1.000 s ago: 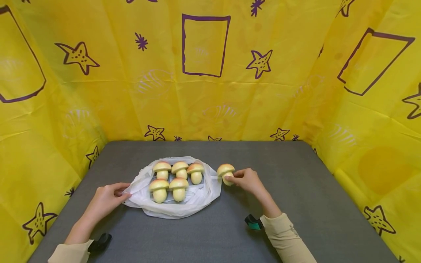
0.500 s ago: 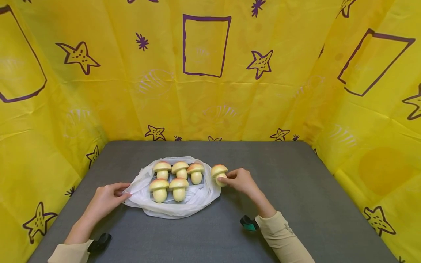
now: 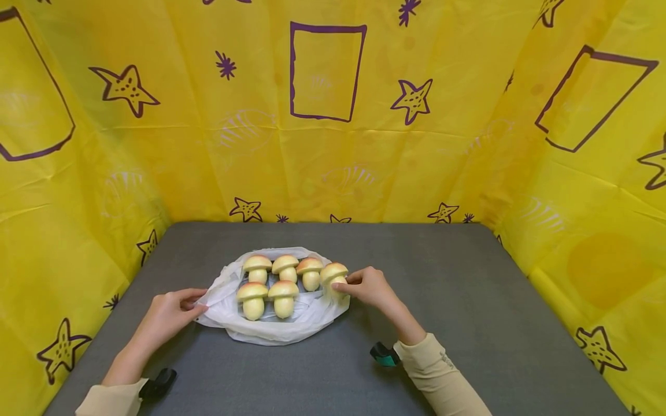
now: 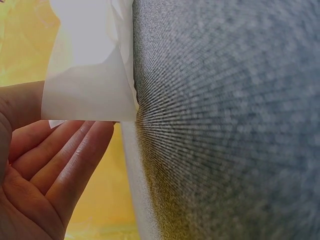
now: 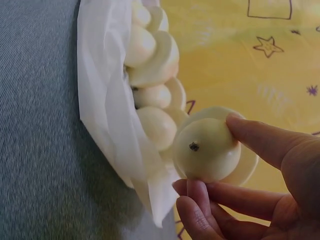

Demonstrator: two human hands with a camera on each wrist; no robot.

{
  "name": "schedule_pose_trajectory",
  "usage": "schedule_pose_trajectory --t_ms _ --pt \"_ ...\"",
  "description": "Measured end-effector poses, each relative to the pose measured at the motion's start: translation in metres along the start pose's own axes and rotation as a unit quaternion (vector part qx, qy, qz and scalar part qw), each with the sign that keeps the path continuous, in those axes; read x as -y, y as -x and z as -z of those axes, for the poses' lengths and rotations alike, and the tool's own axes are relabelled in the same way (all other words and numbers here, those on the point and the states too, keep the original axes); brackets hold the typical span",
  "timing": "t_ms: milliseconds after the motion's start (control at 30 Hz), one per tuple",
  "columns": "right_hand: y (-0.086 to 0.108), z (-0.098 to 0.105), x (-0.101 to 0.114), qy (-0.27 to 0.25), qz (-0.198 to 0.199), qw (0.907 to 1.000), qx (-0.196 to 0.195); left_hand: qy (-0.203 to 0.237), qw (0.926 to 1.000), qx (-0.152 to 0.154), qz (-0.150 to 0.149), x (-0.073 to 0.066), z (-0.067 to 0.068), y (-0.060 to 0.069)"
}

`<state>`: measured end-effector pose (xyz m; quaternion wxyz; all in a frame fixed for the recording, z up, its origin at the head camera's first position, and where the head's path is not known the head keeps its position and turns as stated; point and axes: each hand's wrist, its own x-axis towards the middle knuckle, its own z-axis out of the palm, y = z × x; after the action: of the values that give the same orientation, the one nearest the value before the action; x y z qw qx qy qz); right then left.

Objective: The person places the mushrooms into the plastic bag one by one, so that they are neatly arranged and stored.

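A white plastic bag [image 3: 312, 315] lies spread on the dark table, its mouth around several toy mushrooms [image 3: 283, 299] with pale stems and orange-tinged caps. My left hand [image 3: 169, 315] pinches the bag's left edge between thumb and fingers; the left wrist view shows the white plastic sheet [image 4: 90, 90] in that grip. My right hand [image 3: 372, 288] holds another toy mushroom [image 3: 333, 273] by its stem, over the right rim of the bag. In the right wrist view, thumb and fingers pinch that mushroom [image 5: 207, 150], stem end toward the camera, beside the others.
The dark grey table [image 3: 333, 375] reaches back to a yellow cloth wall [image 3: 333, 162] with drawn stars and frames, which also encloses both sides. A black wrist camera [image 3: 158, 383] sits at the left cuff, another camera [image 3: 385, 353] at the right.
My right hand has moved left with the toy mushroom, from beside the bag to over its right rim. My left hand stays at the bag's left edge.
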<state>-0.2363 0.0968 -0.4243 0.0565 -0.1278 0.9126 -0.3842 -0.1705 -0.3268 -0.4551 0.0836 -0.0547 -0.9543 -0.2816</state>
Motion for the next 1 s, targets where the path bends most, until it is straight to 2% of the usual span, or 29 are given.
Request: schedule_pose_trajectory --t_ms 533,1000 --pt "-0.002 -0.014 0.02 -0.004 0.026 0.9992 0.031 -0.002 1.0 0.001 0.001 -0.002 0.003 0.001" --pt "0.002 -0.03 0.032 0.009 0.015 0.9994 0.031 -0.004 1.0 -0.006 -0.001 -0.002 0.002 0.002"
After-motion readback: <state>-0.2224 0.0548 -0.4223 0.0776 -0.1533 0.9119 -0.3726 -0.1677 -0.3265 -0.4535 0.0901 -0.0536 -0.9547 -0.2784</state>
